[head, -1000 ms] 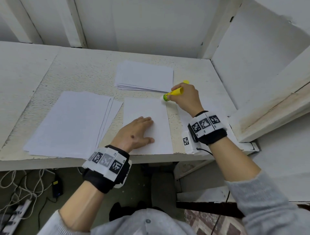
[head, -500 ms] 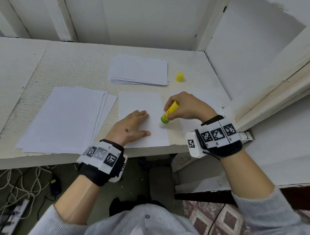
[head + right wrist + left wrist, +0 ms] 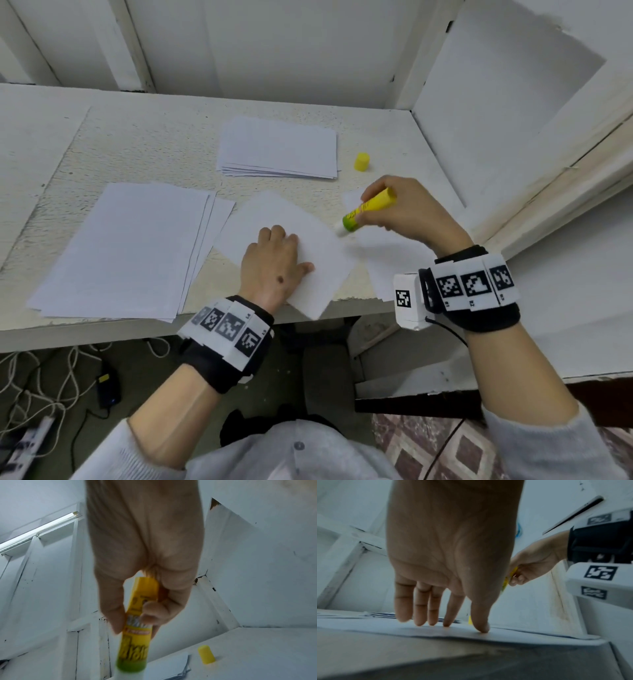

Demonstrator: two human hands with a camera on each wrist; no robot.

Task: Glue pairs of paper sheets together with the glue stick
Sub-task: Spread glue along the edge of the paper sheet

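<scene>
A white paper sheet (image 3: pixel 291 219) lies skewed near the table's front edge, one corner hanging over it. My left hand (image 3: pixel 274 260) presses flat on it with straight fingers (image 3: pixel 419 609). My right hand (image 3: pixel 404 212) grips the yellow glue stick (image 3: pixel 368 212) (image 3: pixel 137 626), its white tip down at the sheet's right edge. A second sheet (image 3: pixel 387 253) lies under my right hand. The yellow cap (image 3: pixel 361 161) (image 3: pixel 206 654) stands on the table behind.
A broad pile of white sheets (image 3: pixel 130 246) lies at the left, and a smaller stack (image 3: pixel 279 147) at the back. White panels wall the table (image 3: pixel 144 137) at the back and right. Cables lie on the floor below.
The sheet under my left hand has turned from square to skewed. My right hand carried the glue stick from the sheet's far corner down its right edge, then back up a little.
</scene>
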